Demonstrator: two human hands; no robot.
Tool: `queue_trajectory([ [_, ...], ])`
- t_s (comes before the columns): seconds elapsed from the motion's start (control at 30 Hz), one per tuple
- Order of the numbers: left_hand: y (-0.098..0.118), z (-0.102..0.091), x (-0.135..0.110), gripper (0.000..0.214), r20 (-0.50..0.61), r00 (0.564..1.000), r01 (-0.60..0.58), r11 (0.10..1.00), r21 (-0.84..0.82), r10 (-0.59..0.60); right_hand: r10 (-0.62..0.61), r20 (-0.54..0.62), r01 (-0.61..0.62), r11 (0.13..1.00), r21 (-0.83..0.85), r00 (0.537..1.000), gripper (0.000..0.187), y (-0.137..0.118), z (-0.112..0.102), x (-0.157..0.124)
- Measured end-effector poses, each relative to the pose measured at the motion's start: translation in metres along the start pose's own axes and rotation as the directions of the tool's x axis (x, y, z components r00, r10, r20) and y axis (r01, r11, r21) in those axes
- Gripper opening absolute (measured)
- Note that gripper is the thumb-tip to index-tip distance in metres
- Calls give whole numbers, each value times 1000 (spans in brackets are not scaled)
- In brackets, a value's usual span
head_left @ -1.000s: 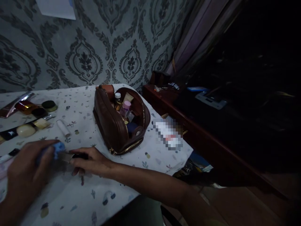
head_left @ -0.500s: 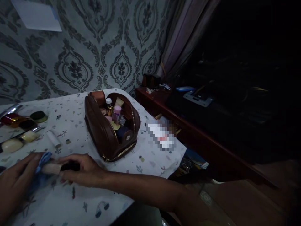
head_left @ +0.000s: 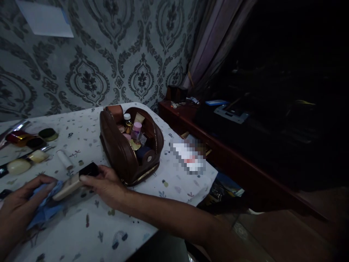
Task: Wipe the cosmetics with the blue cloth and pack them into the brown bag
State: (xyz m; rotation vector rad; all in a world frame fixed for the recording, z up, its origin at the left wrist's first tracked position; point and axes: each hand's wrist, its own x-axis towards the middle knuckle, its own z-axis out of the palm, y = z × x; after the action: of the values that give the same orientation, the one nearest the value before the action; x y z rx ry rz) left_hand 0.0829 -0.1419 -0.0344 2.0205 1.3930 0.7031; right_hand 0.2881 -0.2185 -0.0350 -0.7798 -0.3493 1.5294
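Near the table's front left, my right hand (head_left: 109, 183) is closed on the black cap of a beige cosmetic bottle (head_left: 68, 187), which looks like foundation. The bottle is tilted, its cap end up and to the right. My left hand (head_left: 23, 203) grips a blue cloth (head_left: 45, 207) that touches the bottle's lower end. Just beyond my right hand stands a brown makeup bag (head_left: 117, 145), unzipped. Inside it are a white-capped bottle (head_left: 127, 123), a pink-capped container (head_left: 136, 131) and a beige tube (head_left: 139, 118). A white tube (head_left: 64, 160) lies left of the bag.
More cosmetics lie at the left, among them a dark round jar (head_left: 48, 134) and a bottle with a cream body (head_left: 19, 165). A blurred-out white item (head_left: 189, 156) rests by the table's right edge. Beyond is a dark red wooden desk (head_left: 180, 116) with an opened drawer.
My right hand has moved up and turned the bottle, so its black cap now shows more. The blue cloth in my left hand is lower and more spread out.
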Motion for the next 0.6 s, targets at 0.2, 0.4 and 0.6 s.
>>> queue_trajectory([
  [0.2,57,9,-15,35,34,999,17,987,-158,-12,38,109,-49,994,102,993,46,5,-7,3],
  [0.4,62,27,-28,30,-30,995,-101,975,-200,97,86,108,-96,991,93,990,42,16,-10,4],
  [0.6,56,27,-30,24,-211,964,-200,966,-162,165,209,152,-207,978,-29,966,39,15,-4,-8],
])
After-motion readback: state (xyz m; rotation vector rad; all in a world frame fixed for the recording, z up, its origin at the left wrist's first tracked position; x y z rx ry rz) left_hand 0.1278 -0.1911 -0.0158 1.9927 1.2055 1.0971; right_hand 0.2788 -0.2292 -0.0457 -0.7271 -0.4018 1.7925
